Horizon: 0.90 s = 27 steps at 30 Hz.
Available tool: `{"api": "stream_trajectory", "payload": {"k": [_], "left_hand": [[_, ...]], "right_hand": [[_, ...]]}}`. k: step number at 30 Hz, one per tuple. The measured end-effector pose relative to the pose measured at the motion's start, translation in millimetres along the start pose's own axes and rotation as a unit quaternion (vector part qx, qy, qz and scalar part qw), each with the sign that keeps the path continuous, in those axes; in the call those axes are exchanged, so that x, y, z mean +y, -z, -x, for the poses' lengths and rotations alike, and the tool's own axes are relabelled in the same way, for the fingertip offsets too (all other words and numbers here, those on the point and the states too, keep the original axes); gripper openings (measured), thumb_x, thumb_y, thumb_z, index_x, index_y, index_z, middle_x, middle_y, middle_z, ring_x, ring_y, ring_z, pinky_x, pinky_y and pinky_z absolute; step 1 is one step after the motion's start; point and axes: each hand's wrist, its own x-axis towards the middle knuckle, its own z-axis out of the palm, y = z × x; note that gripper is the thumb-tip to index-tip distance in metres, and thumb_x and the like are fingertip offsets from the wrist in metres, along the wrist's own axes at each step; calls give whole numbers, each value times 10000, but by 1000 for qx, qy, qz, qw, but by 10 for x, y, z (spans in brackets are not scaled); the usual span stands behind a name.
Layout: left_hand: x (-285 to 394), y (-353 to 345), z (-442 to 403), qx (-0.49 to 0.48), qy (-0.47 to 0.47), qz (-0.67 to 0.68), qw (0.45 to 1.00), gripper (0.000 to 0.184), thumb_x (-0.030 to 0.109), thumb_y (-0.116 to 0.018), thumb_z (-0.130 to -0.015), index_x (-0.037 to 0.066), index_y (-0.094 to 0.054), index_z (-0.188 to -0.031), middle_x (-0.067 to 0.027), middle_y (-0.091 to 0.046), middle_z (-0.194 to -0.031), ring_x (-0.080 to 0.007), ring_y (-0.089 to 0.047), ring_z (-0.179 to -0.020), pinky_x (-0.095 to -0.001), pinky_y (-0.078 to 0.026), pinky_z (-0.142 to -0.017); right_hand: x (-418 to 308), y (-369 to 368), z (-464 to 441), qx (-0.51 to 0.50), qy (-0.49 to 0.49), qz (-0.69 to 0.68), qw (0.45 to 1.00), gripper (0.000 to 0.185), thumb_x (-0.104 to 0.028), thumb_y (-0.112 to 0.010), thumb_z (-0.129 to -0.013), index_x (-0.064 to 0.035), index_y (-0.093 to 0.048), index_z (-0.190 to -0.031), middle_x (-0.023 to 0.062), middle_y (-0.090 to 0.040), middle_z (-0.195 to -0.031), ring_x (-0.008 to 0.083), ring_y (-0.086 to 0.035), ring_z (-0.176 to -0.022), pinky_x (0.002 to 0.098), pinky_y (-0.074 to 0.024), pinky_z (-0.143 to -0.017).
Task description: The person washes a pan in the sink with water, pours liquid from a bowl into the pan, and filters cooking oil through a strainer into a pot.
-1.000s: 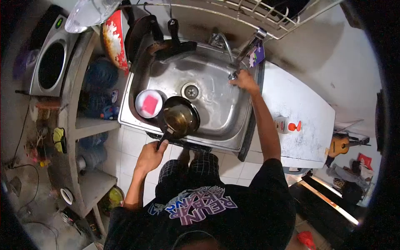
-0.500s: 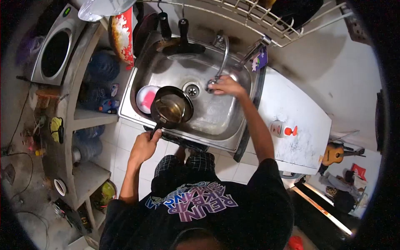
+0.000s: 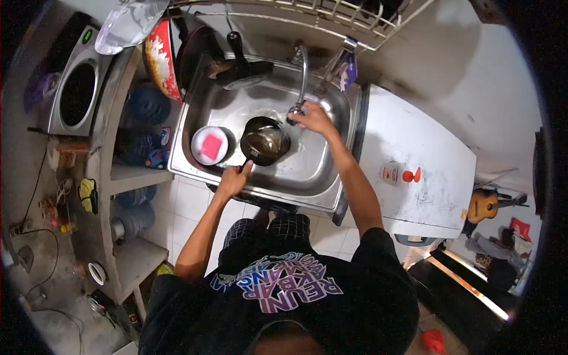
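My left hand [image 3: 235,179] is closed round the handle of a small dark frying pan [image 3: 251,155], holding it low in the steel sink [image 3: 324,163]. The pan's inside looks shiny; whether liquid lies in it is hard to tell. My right hand [image 3: 315,119] grips the head of a flexible faucet [image 3: 295,113] just above and to the right of the pan. To the left of the pan, a white bowl [image 3: 196,148] sits in the sink with a pink sponge [image 3: 210,146] in it. The drain is hidden.
More pans [image 3: 245,74] rest at the sink's back left corner. On the right, a white surface [image 3: 426,148] carries a bottle with a red-orange top [image 3: 409,176]. A wire rack [image 3: 355,23] hangs above; concrete shelves [image 3: 139,173] with water jugs [image 3: 148,105] stand left.
The pan has moved right, away from the bowl and over the drain, with my left hand on its handle. My right hand keeps the faucet head. The view has shifted slightly.
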Motion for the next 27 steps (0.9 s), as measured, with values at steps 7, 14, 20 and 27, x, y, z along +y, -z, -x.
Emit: {"api": "stream_trajectory", "payload": {"k": [7, 14, 20, 27], "left_hand": [[-270, -676, -532, -27, -12, 115, 993, 681, 628, -477, -870, -23, -623, -733, -93, -539, -592, -166, -475, -609, -328, -416, -632], [19, -764, -621, 77, -72, 89, 990, 628, 539, -501, -894, -53, -609, -715, -178, -538, -564, -212, -502, -550, -375, -419, -582], [109, -766, -548, 111, -70, 60, 989, 645, 536, -505, -890, -74, -593, -699, -232, -549, -578, -307, -542, -540, -407, -436, -591], [78, -730, -393, -50, 17, 297, 953, 557, 569, -485, -905, 143, -430, -551, 55, -358, -515, -84, -307, -424, -262, -212, -423]], "right_hand": [[15, -302, -88, 53, 55, 20, 997, 358, -260, -767, -781, -47, -582, -1000, 9, -622, -736, 80, -587, -609, 216, -498, -531], [-614, 29, 352, -34, -15, 27, 999, 414, -360, -789, -719, -15, -647, -898, 63, -633, -628, 117, -640, -590, 278, -510, -540], [-238, 149, 163, 81, 67, 199, 974, 382, -276, -790, -669, -10, -642, -898, 203, -652, -818, 329, -645, -765, 395, -501, -700], [-17, -258, -110, 134, 134, 64, 980, 323, -254, -770, -747, -38, -619, -933, 70, -636, -668, 130, -593, -557, 294, -451, -507]]}}
